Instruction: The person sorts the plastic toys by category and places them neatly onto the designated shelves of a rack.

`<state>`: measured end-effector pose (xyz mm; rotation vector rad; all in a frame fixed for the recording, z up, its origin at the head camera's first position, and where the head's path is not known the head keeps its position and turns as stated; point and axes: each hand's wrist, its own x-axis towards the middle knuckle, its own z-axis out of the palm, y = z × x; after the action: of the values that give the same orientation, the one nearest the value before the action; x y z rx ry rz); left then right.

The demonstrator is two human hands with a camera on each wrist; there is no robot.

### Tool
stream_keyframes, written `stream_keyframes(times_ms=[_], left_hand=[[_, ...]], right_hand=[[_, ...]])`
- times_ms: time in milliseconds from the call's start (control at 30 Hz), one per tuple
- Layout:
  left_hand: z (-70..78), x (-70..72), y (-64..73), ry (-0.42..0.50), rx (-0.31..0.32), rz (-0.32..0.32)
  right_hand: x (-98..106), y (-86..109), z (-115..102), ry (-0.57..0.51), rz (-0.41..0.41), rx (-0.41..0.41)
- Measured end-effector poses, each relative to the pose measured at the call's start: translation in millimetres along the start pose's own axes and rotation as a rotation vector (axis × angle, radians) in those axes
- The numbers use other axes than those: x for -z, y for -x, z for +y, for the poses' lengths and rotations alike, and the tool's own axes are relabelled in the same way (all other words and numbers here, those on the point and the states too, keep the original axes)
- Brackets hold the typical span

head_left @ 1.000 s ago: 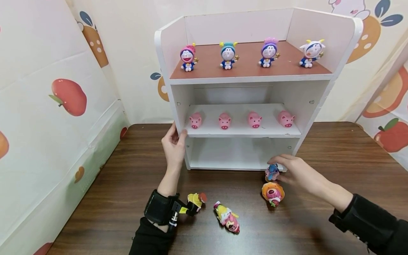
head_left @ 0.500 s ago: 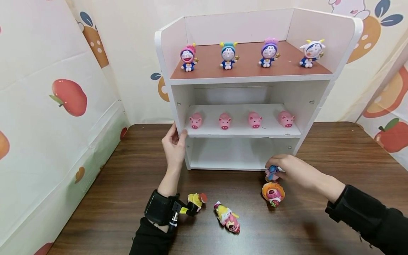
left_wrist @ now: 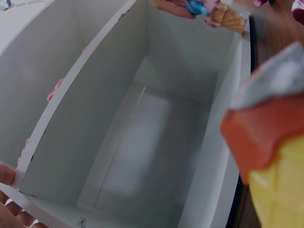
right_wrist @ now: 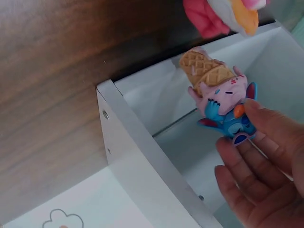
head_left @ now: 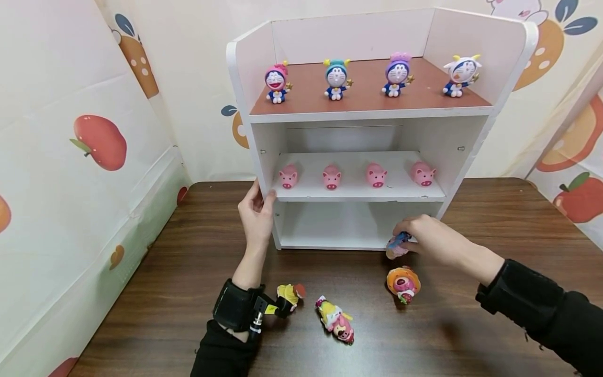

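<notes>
My right hand (head_left: 431,240) pinches an ice-cream-cone figurine (right_wrist: 221,97) by the blue, long-eared character at its top. The waffle cone tilts away from the fingers, near the front edge of the white shelf unit's bottom compartment (left_wrist: 152,142). In the head view, fingers partly cover this figurine. On the opposite side, my left hand (head_left: 256,217) grips the shelf unit's left side panel, thumb at the front edge and fingers outside. On the table below the right hand lies a figurine with an orange ring (head_left: 403,285). A yellow-and-pink figurine (head_left: 335,319) lies further left.
Another yellow figurine (head_left: 289,296) lies beside the left wrist camera, partly covered. Several pink pigs (head_left: 331,177) line the middle shelf. Several hooded cat figurines (head_left: 336,79) stand on the brown top shelf. Patterned sheets (head_left: 101,141) rise behind and beside the table.
My right hand has lifted the blue-and-pink cone figurine slightly, tilting it toward the shelf's bottom edge. The left hand keeps its grip on the side panel.
</notes>
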<state>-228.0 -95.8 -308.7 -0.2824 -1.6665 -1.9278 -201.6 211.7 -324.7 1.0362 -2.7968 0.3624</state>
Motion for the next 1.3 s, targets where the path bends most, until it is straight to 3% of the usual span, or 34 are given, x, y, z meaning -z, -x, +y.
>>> stream_keyframes(times_ms=[133,467,700,800,967,1300], left_hand=[[-0.8,0.4,-0.1,0.008,0.002,0.001],[-2.3,0.7,-0.9,0.008,-0.005,0.001],[-15.9,3.7,-4.2,0.016,-0.02,0.012],[-9.0,2.7,-2.5,0.015,-0.009,0.007],[-1.9,0.6,-0.6,0.006,0.003,0.007],[-2.9,0.8,-0.4,0.011,0.002,0.008]], right_hand=[[5,-6.2,1,0.028,-0.001,-0.038],[13,-19.6,5,0.187,-0.032,-0.042],[7,-23.2,7,0.294,-0.011,-0.027],[4,-23.8,6,0.33,0.002,-0.032],[2,-23.7,6,0.351,0.015,-0.048],[0,-23.4,13,0.355,0.018,-0.095]])
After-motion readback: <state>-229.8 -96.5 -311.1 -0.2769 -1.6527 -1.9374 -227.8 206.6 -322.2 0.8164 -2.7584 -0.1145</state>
